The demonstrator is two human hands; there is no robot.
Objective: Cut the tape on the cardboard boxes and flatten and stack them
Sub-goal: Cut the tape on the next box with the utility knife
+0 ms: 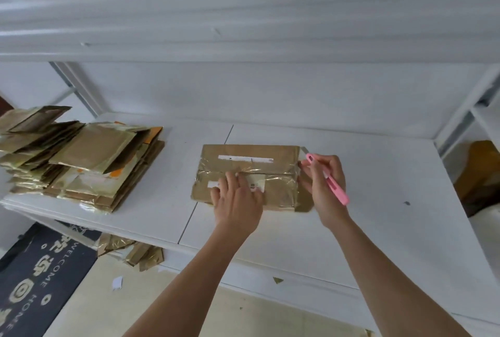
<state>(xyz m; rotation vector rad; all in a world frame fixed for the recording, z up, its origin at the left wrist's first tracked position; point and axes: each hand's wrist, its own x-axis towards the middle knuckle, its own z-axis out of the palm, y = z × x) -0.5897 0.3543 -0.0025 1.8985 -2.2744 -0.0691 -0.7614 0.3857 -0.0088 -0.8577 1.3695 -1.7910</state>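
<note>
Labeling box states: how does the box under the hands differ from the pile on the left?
The box is a single taped box, still closed; the pile is many flattened pieces stacked unevenly. The box lies mid-table with the left hand flat on it and the right hand holding a pink cutter at its right end; the pile sits untouched at the table's left edge. Both are brown cardboard with glossy tape.

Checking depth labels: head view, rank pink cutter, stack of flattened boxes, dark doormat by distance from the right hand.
1. Pink cutter: held in the right hand.
2. Stack of flattened boxes: far left on the table.
3. Dark doormat: floor, lower left.
</note>
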